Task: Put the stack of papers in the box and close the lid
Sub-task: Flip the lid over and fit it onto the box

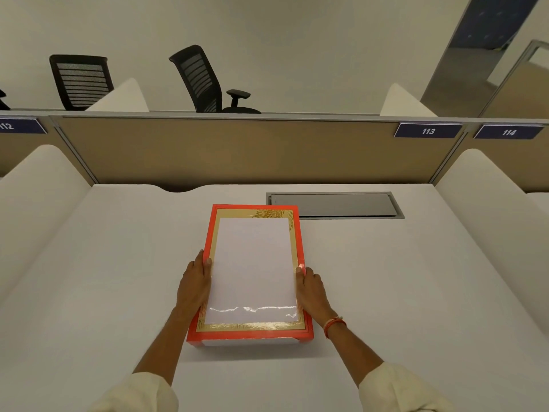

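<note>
The box (251, 273) sits mid-desk (416, 292), near the grommet (335, 205), with its glossy lid (300, 233) seemingly seated; the left hand (194, 282) and right hand (312, 288) clasp its 2 long sides, the best hold for a stiff, light, slippery shell.

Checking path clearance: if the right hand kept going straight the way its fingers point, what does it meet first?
Probably nothing soon. The right hand points away along the red box right edge; beyond lies bare desk, then perhaps the grey cable hatch. Depth unclear.
</note>
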Available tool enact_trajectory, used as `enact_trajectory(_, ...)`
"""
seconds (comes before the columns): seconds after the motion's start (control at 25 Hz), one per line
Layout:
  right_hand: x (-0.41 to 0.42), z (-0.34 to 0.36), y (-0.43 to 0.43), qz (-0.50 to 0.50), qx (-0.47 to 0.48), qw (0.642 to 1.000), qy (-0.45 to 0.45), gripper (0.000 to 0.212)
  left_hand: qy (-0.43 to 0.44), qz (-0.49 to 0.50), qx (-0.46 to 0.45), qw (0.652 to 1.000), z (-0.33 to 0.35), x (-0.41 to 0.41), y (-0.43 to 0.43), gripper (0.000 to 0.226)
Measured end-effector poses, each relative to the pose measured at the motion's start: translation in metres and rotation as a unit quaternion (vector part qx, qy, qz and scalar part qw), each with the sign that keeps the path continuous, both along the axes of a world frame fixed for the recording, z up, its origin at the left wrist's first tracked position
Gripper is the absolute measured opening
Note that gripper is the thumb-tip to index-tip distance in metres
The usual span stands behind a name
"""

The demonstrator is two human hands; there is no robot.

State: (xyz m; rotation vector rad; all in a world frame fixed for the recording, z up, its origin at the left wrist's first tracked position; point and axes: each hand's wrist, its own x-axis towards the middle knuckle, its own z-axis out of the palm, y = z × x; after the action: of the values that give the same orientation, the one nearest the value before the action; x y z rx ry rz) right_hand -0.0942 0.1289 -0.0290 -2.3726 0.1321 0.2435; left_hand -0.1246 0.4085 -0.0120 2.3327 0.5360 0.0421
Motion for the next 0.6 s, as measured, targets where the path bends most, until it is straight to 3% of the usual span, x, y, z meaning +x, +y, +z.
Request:
enact_trajectory(0.16, -0.001, 0.003, -0.001, 0.002, -0.019, 0.999, 0.030, 0.056, 0.012, 0.000, 0.018, 1.000, -0.003, 0.002, 0.002, 0.059)
enact_trajectory(0.24, 0.000, 0.007, 0.003, -0.002, -0.130, 0.991, 0.007, 0.074, 0.030, -0.006, 0.080, 0.996, -0.002, 0.004, 0.000, 0.064)
enact_trajectory(0.32, 0.004, 0.012, 0.012, 0.029, -0.211, 0.974, -0.076, 0.072, 0.015, -0.009, 0.166, 0.986, -0.001, 0.009, -0.006, 0.064)
enact_trajectory(0.44, 0.016, 0.018, 0.030, 0.118, -0.202, 0.963, -0.135, 0.072, -0.033, -0.082, 0.249, 0.965, 0.001, 0.018, -0.016, 0.070)
enact_trajectory(0.6, 0.028, 0.012, 0.039, 0.152, -0.200, 0.961, -0.119, 0.075, -0.025, -0.158, 0.261, 0.952, -0.004, 0.024, -0.020, 0.094)
